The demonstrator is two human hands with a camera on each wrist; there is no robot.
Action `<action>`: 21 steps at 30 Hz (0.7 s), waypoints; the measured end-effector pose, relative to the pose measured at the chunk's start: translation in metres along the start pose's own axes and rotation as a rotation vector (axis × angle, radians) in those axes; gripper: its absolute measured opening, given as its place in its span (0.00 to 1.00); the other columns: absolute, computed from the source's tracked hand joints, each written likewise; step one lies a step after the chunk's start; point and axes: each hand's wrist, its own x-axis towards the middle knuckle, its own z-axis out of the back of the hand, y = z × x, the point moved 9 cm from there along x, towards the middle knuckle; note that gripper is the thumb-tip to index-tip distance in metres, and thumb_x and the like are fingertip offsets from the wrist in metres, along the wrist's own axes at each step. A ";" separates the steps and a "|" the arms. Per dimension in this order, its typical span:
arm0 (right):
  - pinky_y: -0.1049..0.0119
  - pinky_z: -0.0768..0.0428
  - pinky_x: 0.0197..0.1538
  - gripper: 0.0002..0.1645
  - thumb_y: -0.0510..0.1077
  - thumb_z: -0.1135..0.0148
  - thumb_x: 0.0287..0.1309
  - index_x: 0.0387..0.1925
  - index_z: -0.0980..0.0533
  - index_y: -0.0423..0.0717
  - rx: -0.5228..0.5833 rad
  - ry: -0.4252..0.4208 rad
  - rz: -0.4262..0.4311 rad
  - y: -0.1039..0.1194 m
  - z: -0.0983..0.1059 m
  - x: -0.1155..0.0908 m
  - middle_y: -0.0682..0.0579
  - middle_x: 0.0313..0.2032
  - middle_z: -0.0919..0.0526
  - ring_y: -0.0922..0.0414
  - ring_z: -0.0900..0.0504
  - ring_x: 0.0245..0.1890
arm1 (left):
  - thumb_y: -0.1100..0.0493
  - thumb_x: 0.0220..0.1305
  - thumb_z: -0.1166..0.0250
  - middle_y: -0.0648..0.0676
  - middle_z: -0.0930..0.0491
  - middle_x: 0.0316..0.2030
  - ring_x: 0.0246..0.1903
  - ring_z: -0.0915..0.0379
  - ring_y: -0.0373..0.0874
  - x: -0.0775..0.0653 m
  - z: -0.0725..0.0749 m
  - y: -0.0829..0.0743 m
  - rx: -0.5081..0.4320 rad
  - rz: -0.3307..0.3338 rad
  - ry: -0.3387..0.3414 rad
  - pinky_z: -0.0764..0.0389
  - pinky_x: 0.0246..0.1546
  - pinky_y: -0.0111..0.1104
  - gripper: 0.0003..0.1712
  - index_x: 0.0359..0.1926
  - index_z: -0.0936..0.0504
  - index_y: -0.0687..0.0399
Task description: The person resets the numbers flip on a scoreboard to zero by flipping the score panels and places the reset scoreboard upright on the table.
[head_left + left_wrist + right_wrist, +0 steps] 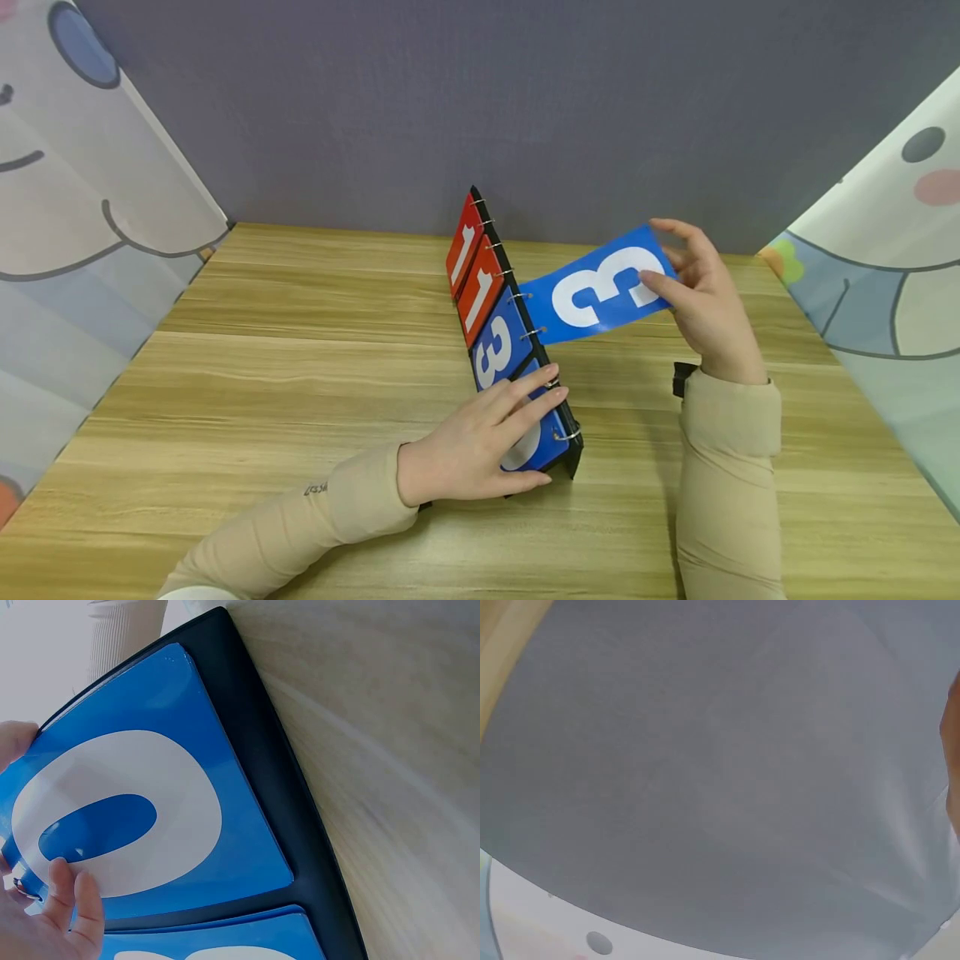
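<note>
A tabletop flip scoreboard with a black tent-shaped stand and metal rings stands lengthwise on the table. Its left face carries two red number cards reading 1, a blue 3 card and, closest to me, a blue 0 card. My left hand lies across the 0 card, fingers extended to the ringed top edge and thumb along the near side. Beyond the spine, my right hand pinches the outer end of another blue 3 card, which is turned out to the right and still on its rings.
The scoreboard rests on a wood-grain table. A grey panel rises behind the table, with cartoon-printed sheets along both sides. The right wrist view mostly shows the grey panel, with a sliver of hand at its right edge.
</note>
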 end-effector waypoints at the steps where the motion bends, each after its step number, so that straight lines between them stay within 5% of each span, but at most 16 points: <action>1: 0.70 0.20 0.33 0.27 0.25 0.51 0.59 0.59 0.35 0.43 -0.010 -0.025 0.024 0.003 0.000 -0.001 0.47 0.41 0.20 0.59 0.15 0.31 | 0.41 0.55 0.36 0.63 0.45 0.69 0.51 0.32 0.43 0.000 0.000 0.000 0.001 -0.001 -0.001 0.30 0.50 0.32 0.49 0.68 0.45 0.62; 7: 0.72 0.20 0.36 0.30 0.26 0.46 0.55 0.61 0.34 0.43 -0.130 -0.116 0.151 0.015 -0.014 -0.007 0.48 0.44 0.23 0.62 0.17 0.34 | 0.41 0.54 0.35 0.63 0.44 0.69 0.51 0.32 0.44 0.000 0.001 0.000 -0.001 -0.005 -0.004 0.30 0.50 0.32 0.49 0.68 0.45 0.62; 15: 0.71 0.21 0.43 0.38 0.21 0.43 0.48 0.63 0.38 0.34 -0.255 0.090 0.240 0.004 -0.052 -0.004 0.54 0.48 0.24 0.62 0.20 0.43 | 0.41 0.54 0.35 0.62 0.45 0.69 0.51 0.34 0.42 -0.001 0.001 0.001 -0.022 0.004 0.001 0.30 0.49 0.30 0.49 0.68 0.45 0.61; 21: 0.72 0.21 0.41 0.42 0.21 0.39 0.43 0.63 0.38 0.30 -0.458 0.138 0.251 -0.005 -0.067 -0.006 0.56 0.47 0.21 0.66 0.19 0.41 | 0.41 0.54 0.35 0.62 0.45 0.69 0.53 0.34 0.43 -0.001 0.001 0.000 -0.021 0.004 -0.001 0.30 0.51 0.31 0.49 0.68 0.45 0.61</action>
